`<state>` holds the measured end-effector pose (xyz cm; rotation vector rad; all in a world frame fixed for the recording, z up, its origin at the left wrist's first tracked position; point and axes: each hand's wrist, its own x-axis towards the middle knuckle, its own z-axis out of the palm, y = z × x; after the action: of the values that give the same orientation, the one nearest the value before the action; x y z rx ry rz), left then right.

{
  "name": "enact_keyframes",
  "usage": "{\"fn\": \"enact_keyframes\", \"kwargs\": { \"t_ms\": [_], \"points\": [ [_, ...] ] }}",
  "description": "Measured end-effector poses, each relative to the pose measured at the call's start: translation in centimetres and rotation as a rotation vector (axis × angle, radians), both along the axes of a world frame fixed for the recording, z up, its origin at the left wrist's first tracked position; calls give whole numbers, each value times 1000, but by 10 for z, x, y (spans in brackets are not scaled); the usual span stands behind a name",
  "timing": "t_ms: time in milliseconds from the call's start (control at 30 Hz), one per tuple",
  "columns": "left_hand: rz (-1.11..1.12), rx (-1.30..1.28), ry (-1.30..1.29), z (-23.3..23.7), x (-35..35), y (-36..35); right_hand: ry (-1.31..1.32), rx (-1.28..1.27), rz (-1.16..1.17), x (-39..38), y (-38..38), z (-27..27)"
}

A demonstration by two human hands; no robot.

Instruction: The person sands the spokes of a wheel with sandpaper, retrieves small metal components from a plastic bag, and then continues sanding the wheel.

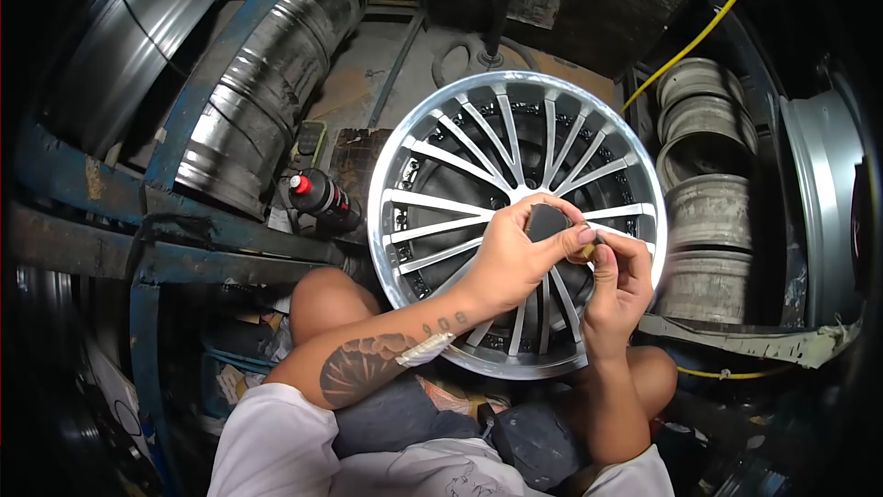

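L hand (510, 258) & R hand (618, 306) up in front of torso, fingertips v. close tog. L thumb + idx pinched fwd, tattooed L forearm (363, 366) slanting in diag. R fingers curled, thumb up, R forearm (616, 410) approx. vert. L knee (328, 302) & R knee (655, 379) bent, apart.

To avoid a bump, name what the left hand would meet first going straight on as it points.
Probably the right hand, just ahead of the left hand; depth is unclear.
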<state>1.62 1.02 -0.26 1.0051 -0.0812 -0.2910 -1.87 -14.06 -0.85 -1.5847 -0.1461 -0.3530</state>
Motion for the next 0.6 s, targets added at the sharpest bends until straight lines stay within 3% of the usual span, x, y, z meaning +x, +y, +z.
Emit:
{"fn": "enact_keyframes", "kwargs": {
  "t_ms": [67,133,167,233,367,467,600],
  "points": [
    [34,-3,-39,-1,1,-2,37,88,19,0,1,0],
    [74,150,-56,6,-2,1,35,8,-6,0,-2,-9],
    [98,97,-45,5,-2,0,44,8,-2,0,-1,-11],
    [92,244,-9,5,-2,6,66,89,51,2,4,-6],
    [101,273,-45,9,3,10,131,63,159,3,-4,8],
    [84,237,-30,7,5,14,111,-134,101,4,-7,14],
    [85,179,-39,5,1,9,23,-210,-14,6,-4,8]
  ]
}}
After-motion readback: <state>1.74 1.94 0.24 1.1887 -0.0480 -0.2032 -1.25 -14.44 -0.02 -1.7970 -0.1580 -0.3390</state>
